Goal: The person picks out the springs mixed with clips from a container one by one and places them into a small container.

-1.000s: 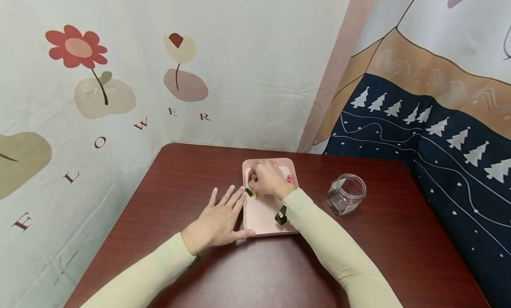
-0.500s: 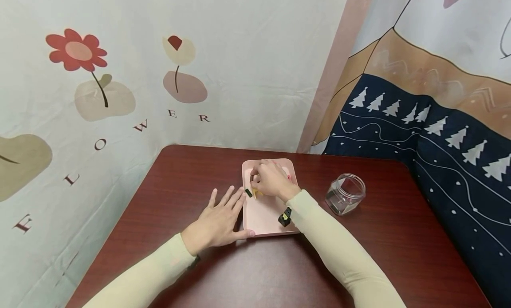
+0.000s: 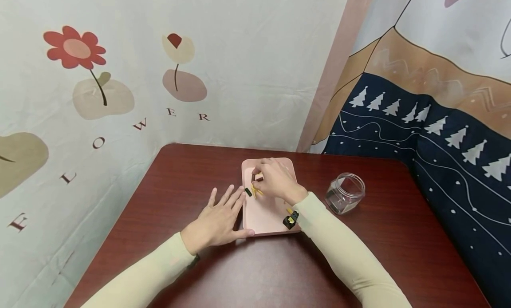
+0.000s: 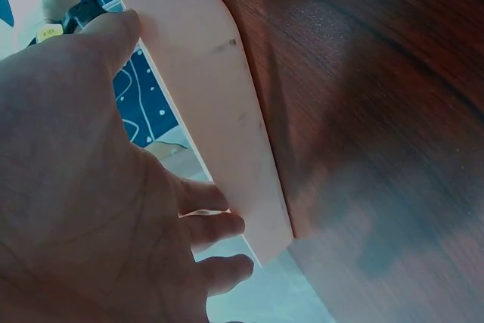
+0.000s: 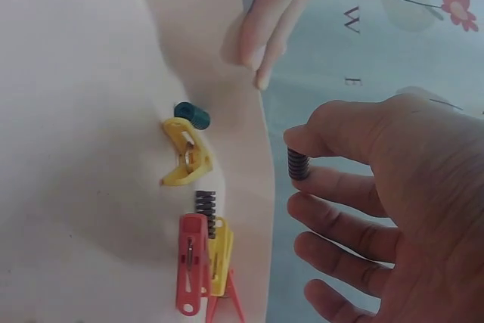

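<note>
My left hand (image 3: 215,219) lies with spread, straight fingers against the left wall of a pink tray (image 3: 263,219), thumb at its front corner. In the right wrist view my right hand (image 5: 378,217) pinches a small dark coil spring (image 5: 298,164) between thumb and index finger, over the tray's far part. Below it in the tray lie a teal spring (image 5: 192,115), a yellow clothespin (image 5: 189,155), another dark spring (image 5: 205,206) and a red clothespin (image 5: 191,262). A second yellow clothespin (image 5: 219,255) sits partly under the red one, with more pink plastic beside it.
To the right of the tray stands an open clear jar (image 3: 346,192) on the dark red table (image 3: 191,175). Printed cloth (image 3: 255,68) hangs behind the table and along its right side.
My right hand has shifted a little to the right, uncovering more of the yellow clothespin and a dark spring in the tray. The left hand stays in place.
</note>
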Tool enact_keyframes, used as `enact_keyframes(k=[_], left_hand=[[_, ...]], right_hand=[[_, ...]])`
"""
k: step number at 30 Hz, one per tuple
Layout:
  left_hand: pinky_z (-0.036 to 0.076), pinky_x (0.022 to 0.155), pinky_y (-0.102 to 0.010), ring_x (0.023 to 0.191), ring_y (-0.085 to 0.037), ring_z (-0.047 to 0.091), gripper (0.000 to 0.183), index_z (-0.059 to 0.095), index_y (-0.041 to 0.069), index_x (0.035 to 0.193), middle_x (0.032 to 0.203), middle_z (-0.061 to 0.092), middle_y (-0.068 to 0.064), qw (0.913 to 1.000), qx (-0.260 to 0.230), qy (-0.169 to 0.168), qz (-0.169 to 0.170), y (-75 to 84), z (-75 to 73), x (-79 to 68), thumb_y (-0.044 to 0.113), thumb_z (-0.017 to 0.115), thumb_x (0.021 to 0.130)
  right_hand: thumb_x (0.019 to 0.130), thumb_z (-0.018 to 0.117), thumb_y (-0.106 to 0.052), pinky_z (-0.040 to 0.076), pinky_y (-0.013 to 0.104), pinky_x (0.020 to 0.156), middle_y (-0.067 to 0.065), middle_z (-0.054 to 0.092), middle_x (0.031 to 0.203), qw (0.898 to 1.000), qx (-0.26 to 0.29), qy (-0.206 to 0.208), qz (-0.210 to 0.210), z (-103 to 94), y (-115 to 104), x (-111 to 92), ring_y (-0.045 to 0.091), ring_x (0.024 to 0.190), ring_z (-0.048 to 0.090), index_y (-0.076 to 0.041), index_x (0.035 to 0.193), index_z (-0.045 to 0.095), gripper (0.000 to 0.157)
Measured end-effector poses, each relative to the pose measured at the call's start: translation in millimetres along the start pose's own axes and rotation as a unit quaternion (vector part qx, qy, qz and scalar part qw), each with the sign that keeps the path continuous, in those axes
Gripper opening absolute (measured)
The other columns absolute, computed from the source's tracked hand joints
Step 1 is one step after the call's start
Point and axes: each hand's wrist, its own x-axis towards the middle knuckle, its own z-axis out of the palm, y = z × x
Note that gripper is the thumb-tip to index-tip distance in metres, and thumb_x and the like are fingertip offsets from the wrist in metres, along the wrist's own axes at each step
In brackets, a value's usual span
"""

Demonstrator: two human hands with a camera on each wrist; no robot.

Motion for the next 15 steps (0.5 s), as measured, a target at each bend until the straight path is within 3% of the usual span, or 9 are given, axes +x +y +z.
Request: enact_keyframes(k=[15], left_hand=[[0.016,0.142,-0.082,0.183,-0.045,0.023,0.118,0.033,0.003,0.183,0.196,0.025,-0.016,1.0,-0.008,-0.002,0.0,-0.9,0.2,0.5,0.083,0.066,0.104]], right_hand=[[0.097,0.091,-0.024,0.063,0.053,0.107,0.007,0.082,0.123,0.999,0.003,0.013,-0.036,-12.5,-4.9,-11.6,0.032,0.127,0.076,-0.012,0.119,0.086,0.026]])
